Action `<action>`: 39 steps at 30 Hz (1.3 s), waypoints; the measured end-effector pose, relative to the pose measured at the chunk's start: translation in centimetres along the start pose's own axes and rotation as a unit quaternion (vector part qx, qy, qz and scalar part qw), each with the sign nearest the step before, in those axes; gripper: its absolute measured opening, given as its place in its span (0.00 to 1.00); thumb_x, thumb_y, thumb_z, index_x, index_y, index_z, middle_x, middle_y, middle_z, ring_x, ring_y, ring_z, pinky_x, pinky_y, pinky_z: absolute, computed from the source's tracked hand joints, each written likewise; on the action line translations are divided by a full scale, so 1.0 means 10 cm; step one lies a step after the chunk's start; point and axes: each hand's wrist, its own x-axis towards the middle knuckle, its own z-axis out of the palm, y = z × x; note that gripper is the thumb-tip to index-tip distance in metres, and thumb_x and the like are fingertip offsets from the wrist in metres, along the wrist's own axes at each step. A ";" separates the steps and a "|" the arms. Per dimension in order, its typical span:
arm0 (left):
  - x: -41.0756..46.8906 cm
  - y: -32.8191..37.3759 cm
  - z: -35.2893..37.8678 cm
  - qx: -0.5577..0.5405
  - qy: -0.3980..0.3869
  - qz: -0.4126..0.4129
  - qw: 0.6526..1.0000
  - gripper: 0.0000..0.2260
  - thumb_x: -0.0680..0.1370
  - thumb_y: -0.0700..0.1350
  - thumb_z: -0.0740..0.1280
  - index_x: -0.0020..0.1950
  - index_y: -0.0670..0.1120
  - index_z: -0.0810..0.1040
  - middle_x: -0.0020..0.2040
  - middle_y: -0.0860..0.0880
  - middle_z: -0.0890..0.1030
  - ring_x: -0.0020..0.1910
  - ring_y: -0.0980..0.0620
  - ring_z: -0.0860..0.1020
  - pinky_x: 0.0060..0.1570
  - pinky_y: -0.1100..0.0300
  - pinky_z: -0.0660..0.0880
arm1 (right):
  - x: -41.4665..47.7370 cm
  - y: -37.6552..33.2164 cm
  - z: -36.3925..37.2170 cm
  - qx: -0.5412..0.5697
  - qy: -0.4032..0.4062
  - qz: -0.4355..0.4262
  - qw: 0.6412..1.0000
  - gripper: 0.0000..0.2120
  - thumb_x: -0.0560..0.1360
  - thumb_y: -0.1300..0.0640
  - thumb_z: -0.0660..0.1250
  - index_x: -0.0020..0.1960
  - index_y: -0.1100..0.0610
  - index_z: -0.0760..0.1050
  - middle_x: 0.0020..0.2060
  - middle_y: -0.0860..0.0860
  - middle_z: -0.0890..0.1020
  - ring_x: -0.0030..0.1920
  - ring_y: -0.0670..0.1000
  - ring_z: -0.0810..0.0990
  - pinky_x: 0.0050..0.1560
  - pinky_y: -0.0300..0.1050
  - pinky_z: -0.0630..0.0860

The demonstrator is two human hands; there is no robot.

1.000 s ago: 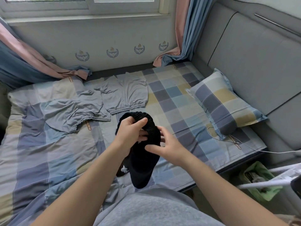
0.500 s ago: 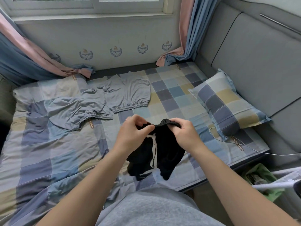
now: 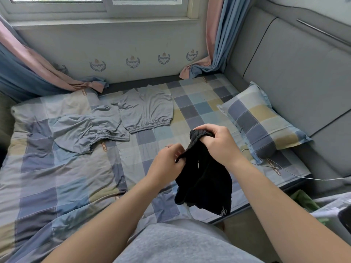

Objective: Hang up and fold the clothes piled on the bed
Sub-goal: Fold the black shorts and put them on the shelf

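A pair of black shorts [image 3: 206, 183] hangs above the near edge of the bed [image 3: 57, 177]. My right hand [image 3: 216, 143] grips its elastic waistband at the top. Lower and to the left, my left hand [image 3: 167, 164] pinches another part of the waistband edge. A small pale logo shows on the hanging hem. Two grey garments lie farther back on the checked cover: a flat one with an elastic hem [image 3: 148, 109] and a crumpled one [image 3: 85, 130] to its left.
A checked pillow [image 3: 262, 120] leans at the right against the grey padded headboard [image 3: 296, 76]. A white cable [image 3: 296, 175] trails off the bed's right corner. Pink and blue curtains [image 3: 212, 40] flank the window. A green bag [image 3: 302, 200] sits on the floor at the right.
My right hand has lifted the waistband up and to the right, while my left hand dropped lower on the fabric. The shorts turned, hiding the white drawstring.
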 end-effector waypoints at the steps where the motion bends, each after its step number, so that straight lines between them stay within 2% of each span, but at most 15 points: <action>1: 0.02 -0.03 0.00 -0.009 0.005 0.001 1.000 0.03 0.74 0.38 0.66 0.45 0.44 0.75 0.44 0.47 0.79 0.45 0.47 0.77 0.47 0.48 0.77 | 0.01 0.02 -0.02 0.002 -0.008 0.006 1.000 0.12 0.73 0.62 0.63 0.49 0.51 0.83 0.43 0.46 0.85 0.49 0.47 0.83 0.51 0.41 0.80; 4: 0.07 -0.16 -0.01 -0.011 0.034 -0.012 0.999 0.09 0.72 0.35 0.66 0.39 0.42 0.67 0.35 0.45 0.73 0.35 0.46 0.69 0.35 0.52 0.68 | 0.06 0.12 -0.06 -0.021 -0.035 0.040 0.998 0.13 0.75 0.64 0.64 0.53 0.53 0.83 0.46 0.49 0.85 0.50 0.51 0.83 0.50 0.44 0.80; 7: 0.11 -0.34 -0.09 0.041 0.061 -0.020 0.997 0.16 0.71 0.33 0.65 0.35 0.46 0.59 0.31 0.48 0.65 0.32 0.47 0.62 0.32 0.54 0.59 | 0.12 0.29 -0.10 -0.143 -0.061 0.066 0.986 0.18 0.74 0.68 0.62 0.53 0.50 0.83 0.47 0.47 0.84 0.49 0.49 0.81 0.43 0.37 0.74; 9: 0.13 -0.49 -0.18 0.124 0.050 -0.031 0.991 0.16 0.72 0.34 0.65 0.35 0.48 0.58 0.31 0.49 0.66 0.33 0.44 0.65 0.31 0.53 0.59 | 0.12 0.44 -0.10 -0.228 -0.082 0.084 0.967 0.21 0.72 0.70 0.59 0.52 0.50 0.82 0.49 0.48 0.83 0.51 0.52 0.80 0.45 0.39 0.76; 11: 0.14 -0.65 -0.25 0.219 0.028 -0.058 0.974 0.13 0.72 0.35 0.63 0.37 0.48 0.60 0.34 0.48 0.69 0.35 0.42 0.68 0.31 0.53 0.60 | 0.13 0.60 -0.06 -0.313 -0.083 0.104 0.940 0.21 0.71 0.69 0.57 0.53 0.50 0.81 0.53 0.50 0.82 0.54 0.55 0.78 0.54 0.49 0.78; 13: 0.14 -0.80 -0.31 0.286 0.011 -0.092 0.954 0.09 0.73 0.36 0.62 0.41 0.46 0.63 0.37 0.48 0.70 0.38 0.42 0.70 0.31 0.53 0.61 | 0.14 0.77 -0.05 -0.387 -0.070 0.119 0.912 0.19 0.73 0.67 0.58 0.54 0.49 0.79 0.55 0.50 0.80 0.55 0.56 0.77 0.59 0.51 0.72; 18: 0.09 -1.11 -0.46 0.297 -0.010 -0.225 0.928 0.06 0.75 0.40 0.62 0.45 0.49 0.66 0.38 0.51 0.71 0.36 0.48 0.71 0.32 0.55 0.64 | 0.13 1.11 -0.05 -0.439 -0.034 0.160 0.883 0.15 0.75 0.65 0.61 0.52 0.48 0.78 0.55 0.51 0.78 0.54 0.57 0.76 0.56 0.51 0.70; 21: 0.07 -1.22 -0.50 0.249 -0.022 -0.278 0.928 0.05 0.73 0.40 0.60 0.44 0.50 0.70 0.41 0.50 0.76 0.38 0.50 0.73 0.34 0.57 0.68 | 0.12 1.19 -0.08 -0.350 0.029 0.212 0.912 0.14 0.73 0.67 0.60 0.47 0.49 0.77 0.50 0.51 0.79 0.49 0.57 0.76 0.49 0.48 0.74; 24: 0.07 -1.29 -0.49 0.141 -0.029 -0.330 0.933 0.08 0.73 0.39 0.59 0.44 0.47 0.76 0.41 0.47 0.80 0.41 0.46 0.77 0.42 0.55 0.75 | 0.13 1.17 -0.04 -0.093 0.099 0.321 0.937 0.15 0.75 0.68 0.57 0.47 0.52 0.79 0.44 0.53 0.81 0.47 0.59 0.79 0.46 0.47 0.73; 26: 0.07 -1.31 -0.50 0.011 -0.025 -0.367 0.930 0.09 0.75 0.37 0.58 0.44 0.46 0.78 0.35 0.46 0.76 0.34 0.46 0.74 0.35 0.58 0.71 | 0.11 1.13 -0.01 0.106 0.103 0.404 0.903 0.17 0.78 0.66 0.55 0.49 0.52 0.80 0.40 0.51 0.82 0.43 0.55 0.80 0.44 0.49 0.74; 27: 0.06 -1.31 -0.51 -0.057 -0.030 -0.386 0.920 0.10 0.76 0.37 0.58 0.44 0.46 0.78 0.34 0.46 0.72 0.31 0.48 0.70 0.32 0.59 0.68 | 0.11 1.12 -0.01 0.146 0.098 0.421 0.890 0.17 0.79 0.65 0.55 0.48 0.52 0.81 0.38 0.50 0.82 0.41 0.54 0.80 0.41 0.48 0.75; 30: 0.00 -1.30 -0.61 -0.201 -0.067 -0.383 0.899 0.06 0.77 0.39 0.60 0.40 0.44 0.73 0.32 0.47 0.64 0.26 0.52 0.63 0.28 0.63 0.64 | 0.14 1.08 -0.07 0.122 0.072 0.416 0.898 0.12 0.80 0.63 0.57 0.45 0.54 0.78 0.36 0.52 0.80 0.37 0.52 0.78 0.37 0.43 0.73; 33: -0.05 -1.20 -0.69 -0.348 -0.087 -0.336 0.871 0.08 0.78 0.47 0.69 0.42 0.44 0.78 0.32 0.47 0.69 0.26 0.54 0.70 0.27 0.63 0.69 | 0.16 1.00 -0.16 0.125 0.029 0.382 0.915 0.08 0.79 0.60 0.62 0.50 0.58 0.80 0.38 0.55 0.82 0.38 0.54 0.81 0.38 0.44 0.75; 36: -0.02 -1.05 -0.82 -0.444 -0.158 -0.259 0.843 0.16 0.72 0.57 0.76 0.52 0.46 0.86 0.46 0.45 0.84 0.45 0.50 0.84 0.41 0.59 0.80 | 0.21 0.84 -0.31 0.221 -0.078 0.378 0.896 0.10 0.79 0.55 0.64 0.51 0.58 0.83 0.41 0.55 0.86 0.39 0.54 0.85 0.38 0.44 0.80; 39: 0.01 -1.04 -0.96 -0.494 -0.188 -0.188 0.828 0.21 0.71 0.46 0.79 0.62 0.44 0.82 0.56 0.43 0.83 0.54 0.47 0.82 0.49 0.58 0.80 | 0.22 0.72 -0.57 0.304 -0.178 0.334 0.874 0.15 0.79 0.52 0.65 0.59 0.59 0.82 0.50 0.57 0.86 0.49 0.56 0.86 0.44 0.48 0.82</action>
